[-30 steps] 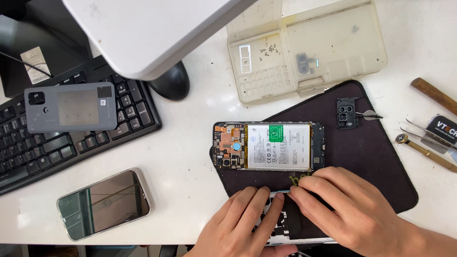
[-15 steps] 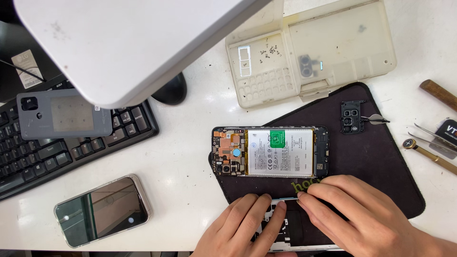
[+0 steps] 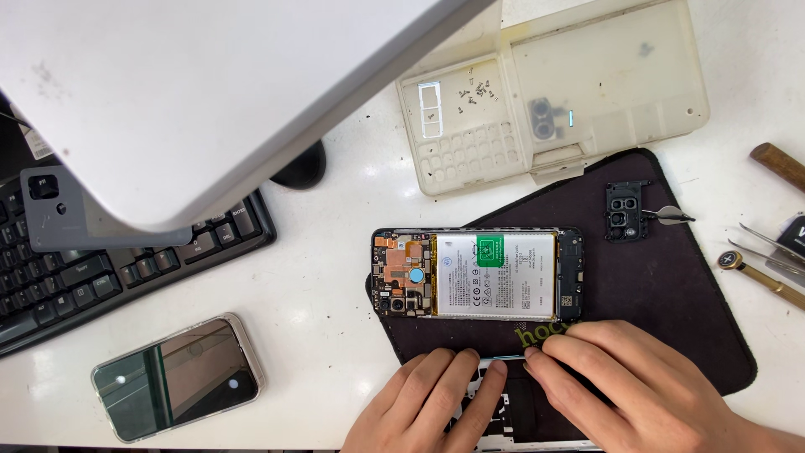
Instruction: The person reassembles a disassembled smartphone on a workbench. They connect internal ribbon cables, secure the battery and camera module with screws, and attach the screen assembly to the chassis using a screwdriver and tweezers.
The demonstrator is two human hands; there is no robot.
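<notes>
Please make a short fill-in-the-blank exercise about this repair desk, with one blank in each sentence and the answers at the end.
1. The opened phone lies on a dark ____ beside the hands.
2. Both the left hand and the right hand press on a phone ____ at the bottom edge.
3. The phone with the clear case lies screen up, in front of the black ____.
4. Small loose screws sit in the pale plastic ____ at the top.

Answers: mat; frame; keyboard; tray
</notes>
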